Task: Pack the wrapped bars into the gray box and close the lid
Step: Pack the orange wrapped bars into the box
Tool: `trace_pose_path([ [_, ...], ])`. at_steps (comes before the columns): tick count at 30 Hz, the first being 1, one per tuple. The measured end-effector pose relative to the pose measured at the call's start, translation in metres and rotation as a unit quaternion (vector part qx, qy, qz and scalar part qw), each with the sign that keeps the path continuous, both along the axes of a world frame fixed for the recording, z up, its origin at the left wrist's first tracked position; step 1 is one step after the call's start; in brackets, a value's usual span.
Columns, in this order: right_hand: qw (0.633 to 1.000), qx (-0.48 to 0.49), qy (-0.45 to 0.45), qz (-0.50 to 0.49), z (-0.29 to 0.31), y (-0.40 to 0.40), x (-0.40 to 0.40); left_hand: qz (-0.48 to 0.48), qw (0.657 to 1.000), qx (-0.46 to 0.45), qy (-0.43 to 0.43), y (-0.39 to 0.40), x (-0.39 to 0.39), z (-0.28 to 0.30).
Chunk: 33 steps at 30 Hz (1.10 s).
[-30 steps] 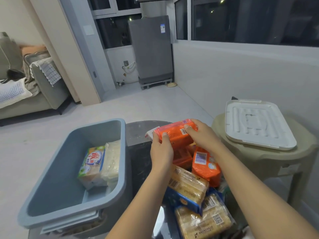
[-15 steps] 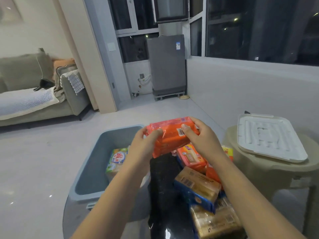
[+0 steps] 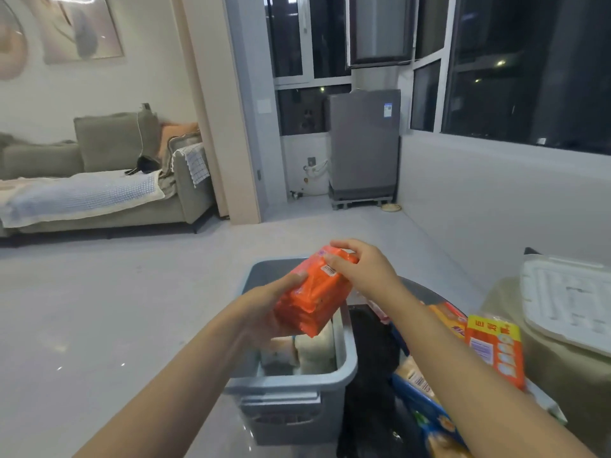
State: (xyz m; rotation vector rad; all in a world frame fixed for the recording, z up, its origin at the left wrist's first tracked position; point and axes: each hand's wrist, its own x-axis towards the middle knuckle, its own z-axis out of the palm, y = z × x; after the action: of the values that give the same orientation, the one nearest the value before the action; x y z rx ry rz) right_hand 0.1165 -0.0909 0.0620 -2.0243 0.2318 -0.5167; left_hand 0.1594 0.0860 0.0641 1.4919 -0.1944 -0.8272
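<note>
A pale tiled floor (image 3: 132, 309) runs back to a gray-green sofa (image 3: 99, 180) on the left and a gray appliance (image 3: 363, 143) under dark windows. Nearer, a dark round counter (image 3: 373, 358) carries a heap of wrapped bars (image 3: 492, 348) at the right, and a white lid (image 3: 568, 305) lies on a beige stool (image 3: 545, 368) beside it. The gray box (image 3: 291, 381) stands open just left of the counter, with pale wrapped bars (image 3: 297, 353) lying on its bottom. Above the box's opening, an orange pack (image 3: 314, 292) is held tilted, its far end higher. The left hand (image 3: 264, 309) cups the pack's lower near end from the left, its grip clamped on it. The right hand (image 3: 360, 269) pinches the upper far end, fingers curled over the top edge.
</note>
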Motion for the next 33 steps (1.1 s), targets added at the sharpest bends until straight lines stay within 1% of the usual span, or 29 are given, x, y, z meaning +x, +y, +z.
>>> trace_pose_path([
  [5, 0.999, 0.031, 0.018, -0.004, -0.009, 0.007, 0.022, 0.097, 0.994, -0.028, 0.049, -0.007, 0.009, -0.012],
  [9, 0.998, 0.041, 0.044, -0.023, -0.023, 0.011, 0.028, 0.161, 0.985, -0.039, 0.052, -0.02, 0.013, -0.018],
  [11, 0.996, 0.047, 0.066, -0.03, -0.033, 0.013, 0.027, 0.172, 0.983, -0.029, 0.059, -0.028, 0.012, -0.025],
  [14, 0.994, 0.054, 0.09, -0.026, -0.044, 0.017, 0.022, 0.176, 0.982, -0.009, 0.068, -0.04, 0.01, -0.037],
  [18, 0.994, 0.064, 0.084, -0.023, -0.053, 0.017, 0.017, 0.175, 0.984, 0.021, 0.032, -0.05, 0.016, -0.043],
  [22, 0.994, 0.057, 0.095, -0.005, -0.057, 0.015, 0.016, 0.133, 0.985, 0.109, -0.015, -0.055, 0.021, -0.045],
  [25, 0.994, 0.049, 0.102, 0.006, -0.059, 0.013, 0.015, 0.116, 0.981, 0.149, -0.042, -0.052, 0.026, -0.047],
  [29, 0.993, 0.054, 0.102, 0.012, -0.058, 0.012, 0.014, 0.092, 0.984, 0.144, -0.053, -0.052, 0.025, -0.047],
  [33, 0.992, 0.074, 0.106, 0.01, -0.057, 0.014, 0.012, 0.068, 0.979, 0.17, -0.089, -0.05, 0.027, -0.05],
])
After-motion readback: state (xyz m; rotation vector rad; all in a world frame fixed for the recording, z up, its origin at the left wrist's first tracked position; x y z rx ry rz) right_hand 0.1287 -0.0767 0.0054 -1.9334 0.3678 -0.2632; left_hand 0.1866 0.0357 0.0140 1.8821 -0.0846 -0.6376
